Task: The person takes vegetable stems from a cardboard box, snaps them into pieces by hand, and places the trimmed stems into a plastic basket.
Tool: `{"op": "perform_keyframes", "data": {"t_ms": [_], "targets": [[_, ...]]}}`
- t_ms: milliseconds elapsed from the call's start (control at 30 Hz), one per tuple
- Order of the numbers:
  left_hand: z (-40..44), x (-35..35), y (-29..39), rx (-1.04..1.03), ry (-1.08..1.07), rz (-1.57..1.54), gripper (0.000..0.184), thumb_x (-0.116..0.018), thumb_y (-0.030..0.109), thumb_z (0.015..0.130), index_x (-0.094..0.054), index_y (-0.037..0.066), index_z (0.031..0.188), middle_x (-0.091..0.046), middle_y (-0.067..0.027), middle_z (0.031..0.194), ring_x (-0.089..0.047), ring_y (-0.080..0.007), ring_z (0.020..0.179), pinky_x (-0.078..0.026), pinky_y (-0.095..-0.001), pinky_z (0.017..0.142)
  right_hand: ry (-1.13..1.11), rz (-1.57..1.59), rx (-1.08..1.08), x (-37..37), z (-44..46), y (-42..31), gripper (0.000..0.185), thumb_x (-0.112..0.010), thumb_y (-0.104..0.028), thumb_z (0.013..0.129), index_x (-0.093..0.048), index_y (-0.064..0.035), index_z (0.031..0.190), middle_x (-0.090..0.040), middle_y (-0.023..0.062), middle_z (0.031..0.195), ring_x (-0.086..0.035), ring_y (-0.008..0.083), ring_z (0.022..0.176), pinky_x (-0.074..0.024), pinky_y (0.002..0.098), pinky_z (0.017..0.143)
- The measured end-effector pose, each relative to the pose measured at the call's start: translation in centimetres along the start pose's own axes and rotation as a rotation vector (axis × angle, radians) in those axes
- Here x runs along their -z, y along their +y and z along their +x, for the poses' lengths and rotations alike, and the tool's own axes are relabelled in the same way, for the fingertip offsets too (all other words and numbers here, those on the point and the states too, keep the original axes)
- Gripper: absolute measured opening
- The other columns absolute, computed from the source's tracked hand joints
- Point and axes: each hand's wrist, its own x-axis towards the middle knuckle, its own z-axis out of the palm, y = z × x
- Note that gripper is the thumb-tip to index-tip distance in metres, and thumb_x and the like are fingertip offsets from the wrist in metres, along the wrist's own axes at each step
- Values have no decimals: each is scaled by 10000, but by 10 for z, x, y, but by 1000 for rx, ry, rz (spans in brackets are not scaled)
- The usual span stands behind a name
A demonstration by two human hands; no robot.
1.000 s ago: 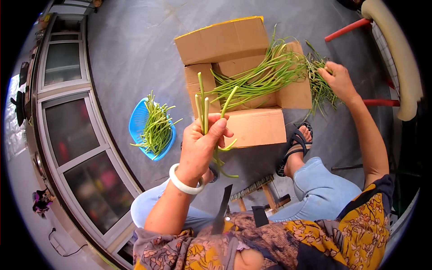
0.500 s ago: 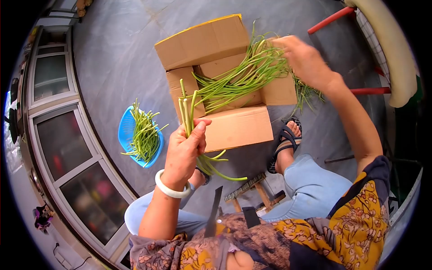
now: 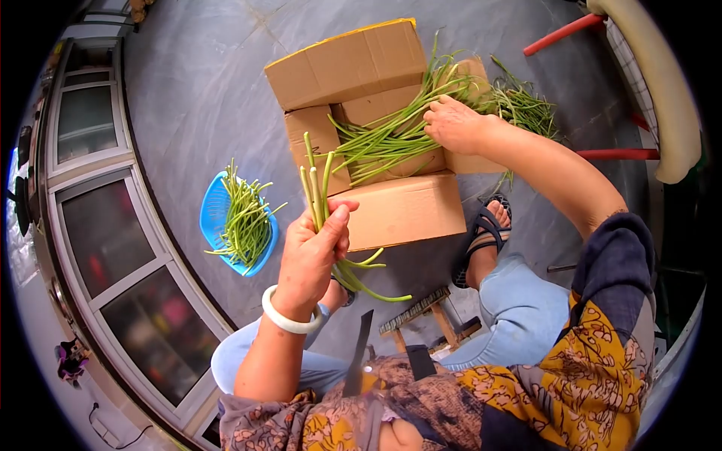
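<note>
My left hand [image 3: 312, 244] is closed around several green stems [image 3: 317, 188], whose thick ends point up and whose thin ends hang below the fist. Over the open cardboard box [image 3: 398, 214], my right hand [image 3: 455, 124] has its bent fingers at the long green stems [image 3: 398, 135] lying inside; whether it grips any is hidden. A blue basket [image 3: 214, 214] left of the box holds shorter cut stems [image 3: 248, 222].
Thin green trimmings [image 3: 526, 113] lie on the floor right of the box. A chair with red legs [image 3: 617, 154] stands at the right. Glass-fronted cabinets [image 3: 113, 233] run along the left. My sandalled foot [image 3: 489, 233] is just below the box's right side.
My right hand has moved left from the trimmings on the floor to the stems in the box. My left hand keeps its stems and has moved slightly left and down.
</note>
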Motion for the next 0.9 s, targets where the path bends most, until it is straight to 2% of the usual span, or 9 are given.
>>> {"op": "perform_keyframes", "data": {"t_ms": [200,233,300,500,533,667,800,833,900], "targets": [[-1,5,1,-1,35,31,299,-571,279,998,-630,0,1088,-461,40,597,-382,-52,543,-296,-212,516,-192,488,-199,80,-27,-11,211,-533,-102,906,-621,0,1068,-600,127,963,-625,317,990,-503,443,822],[0,6,1,-13,27,22,302,-564,281,1002,-630,-1,1089,-454,40,591,-402,-53,554,-301,-214,520,7,665,-115,78,-37,-8,183,-532,-120,912,-625,-6,1020,-619,142,916,-648,279,870,-506,407,793],[2,6,-4,-38,11,7,309,-550,285,1011,-632,-2,1089,-440,41,580,-442,-54,577,-311,-217,528,-86,916,-158,102,-45,-7,187,-533,-139,915,-632,-7,1002,-644,136,876,-643,248,831,-503,389,770],[7,0,-7,-283,75,131,335,-492,279,1037,-621,-18,1122,-656,-60,840,-655,-130,850,-491,-239,762,-145,1267,-63,136,-61,-24,223,-550,-209,929,-650,-11,950,-643,71,731,-590,148,683,-461,312,640],[6,-2,-2,-295,40,160,338,-477,273,1042,-629,-19,1121,-684,-101,1030,-657,-157,962,-504,-279,868,-150,1278,-33,140,-62,-27,200,-551,-180,935,-647,-8,967,-645,69,738,-606,141,694,-469,307,643],[3,-7,-2,-308,-150,412,326,-480,259,1043,-650,-13,1105,-690,-73,1014,-622,-153,942,-498,-309,842,-98,1342,49,145,-55,-38,189,-558,-174,953,-635,-3,979,-640,59,738,-615,123,698,-469,296,627],[2,-8,-9,-236,-295,348,301,-479,247,1044,-624,-15,1079,-593,-14,758,-529,-99,692,-436,-246,637,-44,1398,-1,136,-50,-45,267,-550,-254,959,-633,-7,903,-627,48,722,-549,114,619,-443,297,563],[-2,-14,-3,-171,-251,286,298,-494,262,1039,-614,-9,1064,-470,37,669,-412,-62,603,-338,-221,547,-59,1397,-28,136,-49,-46,277,-547,-261,964,-631,-6,896,-625,45,723,-547,110,608,-445,294,553],[0,-11,-3,-153,-214,309,308,-506,280,1034,-615,-7,1058,-437,49,662,-372,-51,595,-305,-215,534,-90,1444,-42,134,-49,-44,290,-547,-270,971,-628,-8,878,-622,40,729,-548,106,591,-452,282,535]]}}
